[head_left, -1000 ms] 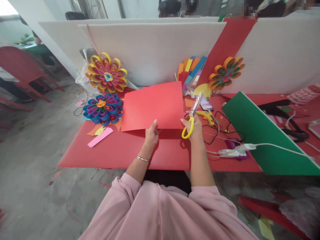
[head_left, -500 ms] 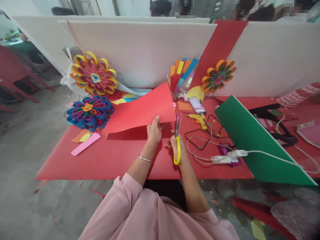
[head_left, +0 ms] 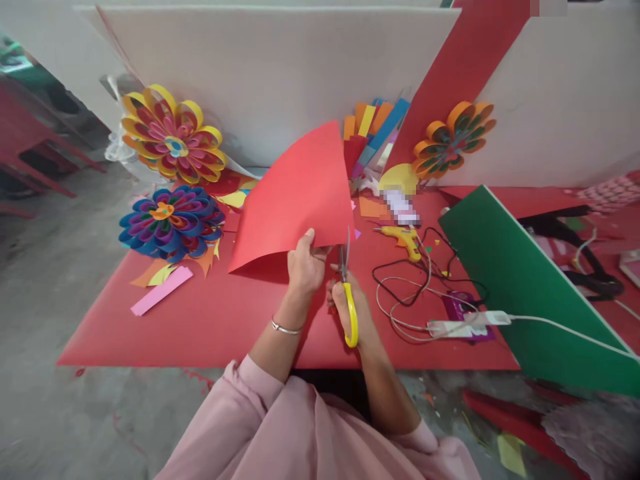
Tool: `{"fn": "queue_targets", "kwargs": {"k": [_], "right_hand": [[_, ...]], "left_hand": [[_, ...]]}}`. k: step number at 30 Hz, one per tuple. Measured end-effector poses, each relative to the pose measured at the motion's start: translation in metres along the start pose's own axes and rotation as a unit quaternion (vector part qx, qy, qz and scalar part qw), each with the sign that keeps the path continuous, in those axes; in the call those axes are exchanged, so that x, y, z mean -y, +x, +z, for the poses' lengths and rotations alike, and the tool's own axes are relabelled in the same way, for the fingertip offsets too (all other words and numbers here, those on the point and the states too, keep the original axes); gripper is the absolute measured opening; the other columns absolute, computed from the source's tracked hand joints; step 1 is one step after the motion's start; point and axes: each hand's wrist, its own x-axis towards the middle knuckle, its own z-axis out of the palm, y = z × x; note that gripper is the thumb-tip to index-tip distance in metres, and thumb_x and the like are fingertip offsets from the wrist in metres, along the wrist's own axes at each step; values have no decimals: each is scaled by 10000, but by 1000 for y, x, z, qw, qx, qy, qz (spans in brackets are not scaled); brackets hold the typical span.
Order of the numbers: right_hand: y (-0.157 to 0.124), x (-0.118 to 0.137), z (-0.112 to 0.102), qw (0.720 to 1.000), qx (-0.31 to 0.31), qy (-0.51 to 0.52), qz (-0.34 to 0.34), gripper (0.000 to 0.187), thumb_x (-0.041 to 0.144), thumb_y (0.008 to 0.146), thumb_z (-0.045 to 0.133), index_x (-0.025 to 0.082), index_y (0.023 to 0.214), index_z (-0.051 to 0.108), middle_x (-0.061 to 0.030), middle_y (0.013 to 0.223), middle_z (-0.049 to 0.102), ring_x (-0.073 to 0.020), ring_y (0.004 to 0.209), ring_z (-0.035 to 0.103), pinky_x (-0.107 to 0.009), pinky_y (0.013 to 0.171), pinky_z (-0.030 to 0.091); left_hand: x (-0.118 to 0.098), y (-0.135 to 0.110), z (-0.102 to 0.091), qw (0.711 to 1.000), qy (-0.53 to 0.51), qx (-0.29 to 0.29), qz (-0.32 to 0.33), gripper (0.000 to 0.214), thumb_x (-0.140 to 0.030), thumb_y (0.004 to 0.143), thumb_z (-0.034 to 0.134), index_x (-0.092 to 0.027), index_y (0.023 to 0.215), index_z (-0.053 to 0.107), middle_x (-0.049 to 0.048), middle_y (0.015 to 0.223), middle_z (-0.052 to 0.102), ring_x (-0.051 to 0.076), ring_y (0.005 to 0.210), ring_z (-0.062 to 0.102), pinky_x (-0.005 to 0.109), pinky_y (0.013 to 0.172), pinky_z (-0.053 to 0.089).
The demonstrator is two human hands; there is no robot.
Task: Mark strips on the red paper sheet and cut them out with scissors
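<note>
A large sheet of red paper [head_left: 300, 193] bends upward above the table, its lower edge pinched by my left hand [head_left: 306, 265] with the thumb on top. My right hand [head_left: 356, 307] grips scissors [head_left: 351, 313] with yellow handles. Their blades point away from me, parted, at the lower right corner of the sheet; whether they touch the paper is hard to tell. The fingers of my right hand are partly hidden behind the handle.
Paper flowers [head_left: 175, 147] stand at the left, and an orange one [head_left: 455, 140] leans at the back right. A yellow glue gun [head_left: 403, 240], tangled cables and a power strip [head_left: 465, 325] lie right of my hands, beside a green board [head_left: 540, 287]. Pink strips [head_left: 163, 291] lie left.
The red sheet has swung more upright, its left end drawn in. The scissors have moved slightly left, closer to the sheet's corner. My view has tilted down.
</note>
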Motion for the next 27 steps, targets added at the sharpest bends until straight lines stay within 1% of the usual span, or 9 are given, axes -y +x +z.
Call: {"fn": "queue_targets", "kwargs": {"k": [3, 7, 10, 12, 21, 27], "right_hand": [[-2, 10, -1, 1000, -1, 4, 7, 689, 749, 1029, 507, 229, 1475, 581, -38, 950, 652, -173, 731, 622, -308, 645, 563], [0, 16, 1, 1000, -4, -2, -5, 688, 752, 1023, 516, 226, 1462, 587, -23, 903, 630, -171, 716, 606, -308, 644, 551], [2, 17, 3, 1000, -12, -1, -7, 710, 775, 1018, 497, 213, 1440, 595, -11, 862, 608, -163, 679, 579, -303, 623, 535], [3, 17, 5, 1000, -8, 8, -1, 718, 785, 1018, 484, 208, 1429, 596, 2, 830, 588, -156, 650, 566, -300, 602, 523], [5, 15, 7, 1000, -6, 15, -3, 713, 794, 1013, 491, 209, 1405, 599, 25, 781, 550, -157, 640, 561, -299, 591, 503], [5, 15, 7, 1000, -9, 10, 5, 722, 811, 1004, 485, 205, 1377, 610, 29, 753, 559, -156, 626, 563, -296, 582, 500]], "left_hand": [[0, -2, -1, 1000, -13, 3, -3, 167, -385, 894, 756, -226, 936, 727, 85, 1013, 826, 274, 1106, 786, 411, 943, 643], [-2, -4, 0, 999, -34, -13, -26, 104, -312, 900, 707, -214, 895, 744, 63, 937, 829, 227, 983, 796, 367, 899, 650], [-3, -7, 0, 999, -40, -16, -23, 101, -298, 905, 704, -208, 890, 747, 68, 947, 831, 232, 1004, 798, 377, 927, 641], [-3, -8, 0, 999, -42, -17, -18, 94, -297, 894, 719, -206, 888, 744, 68, 953, 830, 237, 1005, 796, 377, 919, 638], [-5, -8, -1, 998, -63, -17, -17, 75, -266, 848, 746, -194, 868, 749, 59, 922, 812, 196, 880, 774, 339, 851, 633], [-2, -6, -5, 999, -33, -19, -14, 93, -303, 843, 751, -219, 880, 739, 76, 975, 819, 225, 955, 779, 352, 863, 640]]}}
